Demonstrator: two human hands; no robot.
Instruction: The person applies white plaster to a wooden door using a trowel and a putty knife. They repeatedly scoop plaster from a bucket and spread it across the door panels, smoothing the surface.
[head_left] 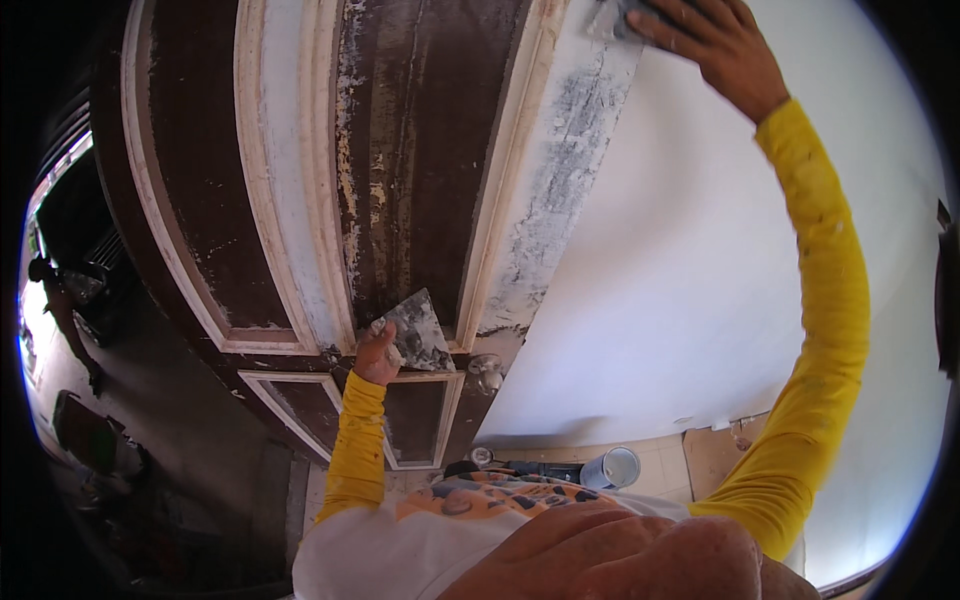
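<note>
My left hand (pixel 376 352) grips a square metal putty blade (pixel 422 330) smeared with grey and white filler, in front of the brown panelled door (pixel 420 150), low on its upper panel. My right hand (pixel 715 50) is raised at the top right, its fingers on a grey flat tool (pixel 610 18), perhaps another blade, against the pale, grey-smudged door edge (pixel 555 180); the tool's exact shape is unclear. The door has whitish mouldings (pixel 505 180) and scraped dark panels. A filler-smeared knob (pixel 487 372) sits right of the blade in my left hand.
A white wall (pixel 680 250) stands right of the door. On the tiled floor (pixel 660 460) are a metal bucket (pixel 620 468) and cardboard (pixel 715 462). At far left, beyond the door, another person (pixel 65 320) appears as a dark figure near dim objects and bright daylight.
</note>
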